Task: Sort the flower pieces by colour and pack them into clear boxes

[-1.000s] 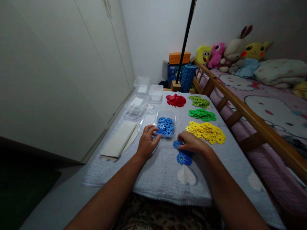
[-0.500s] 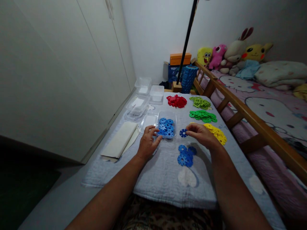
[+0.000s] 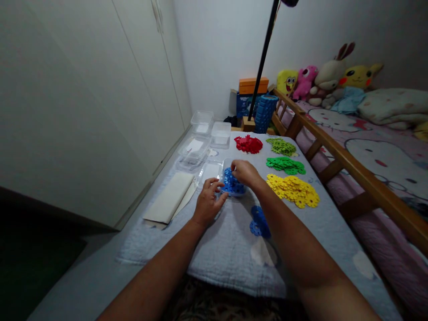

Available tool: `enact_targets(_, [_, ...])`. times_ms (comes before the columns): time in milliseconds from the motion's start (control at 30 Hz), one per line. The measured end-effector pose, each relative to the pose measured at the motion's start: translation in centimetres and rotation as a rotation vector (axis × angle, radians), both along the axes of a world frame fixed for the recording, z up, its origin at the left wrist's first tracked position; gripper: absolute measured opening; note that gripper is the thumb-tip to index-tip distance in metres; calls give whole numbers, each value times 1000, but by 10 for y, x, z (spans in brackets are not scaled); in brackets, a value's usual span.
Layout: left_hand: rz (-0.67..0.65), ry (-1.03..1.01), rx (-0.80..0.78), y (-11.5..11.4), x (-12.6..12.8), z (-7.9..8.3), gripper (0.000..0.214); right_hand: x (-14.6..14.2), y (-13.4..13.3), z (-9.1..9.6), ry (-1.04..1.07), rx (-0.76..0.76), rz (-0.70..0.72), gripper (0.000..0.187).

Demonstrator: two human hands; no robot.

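Note:
My left hand [image 3: 210, 201] rests at the near left corner of a clear plastic box [image 3: 236, 193], fingers apart and touching it. Inside the box lie blue flower-shaped plastic discs [image 3: 230, 182], several of them. My right hand [image 3: 245, 172] reaches over the box's far right side with its fingertips pinched together. Whatever is between those fingertips is hidden by the hand. Closer to me on the cloth is a small group of loose blue discs [image 3: 258, 223], partly covered by my right forearm.
Piles of yellow discs [image 3: 294, 189], green discs [image 3: 286, 165], light green discs [image 3: 281, 146] and red discs [image 3: 248, 144] lie to the right and back. More clear boxes [image 3: 221, 134] and a folded beige sheet [image 3: 170, 198] are on the left. A wooden bed rail [image 3: 334, 142] borders the right.
My right hand has moved left with a blue disc from beside the box to above it; the disc no longer shows. My left hand stays at the box. The view has shifted slightly.

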State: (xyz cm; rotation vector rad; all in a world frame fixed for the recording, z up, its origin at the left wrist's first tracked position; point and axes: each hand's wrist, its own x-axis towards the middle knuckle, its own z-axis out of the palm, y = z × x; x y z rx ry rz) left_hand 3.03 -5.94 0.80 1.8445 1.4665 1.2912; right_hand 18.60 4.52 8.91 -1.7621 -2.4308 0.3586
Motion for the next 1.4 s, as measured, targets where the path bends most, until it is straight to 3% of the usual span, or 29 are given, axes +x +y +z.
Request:
enact_targets(133, [0,11,12,1,0,-1,21,-8,9,-11,-43,8,-73,28])
enact_targets(300, [1,17,15,2,-1,0,21,-2,7,-13,72,82,4,27])
enact_targets(533, [3,27,19,1,-1,0,20,59,-17,-8,378,188,10,20])
enact_targets(633, [1,28,15,1,-1,-1,20,92,-35,-12,409,116,-11,13])
enact_targets(767, [-1,21,16,1,-1,-1,20,119,-60,-23,320,-113,71,8])
enact_targets(933, [0,8,31,1,0,0,20,121,-81,-39,295,-238,129,24])
enact_targets(1200, [2,3,22,0,0,0,20,118,-81,-55,333,-258,142,10])
enact_targets(1400, [-8,6,23,0,0,2,20,117,-84,-51,391,-235,108,10])
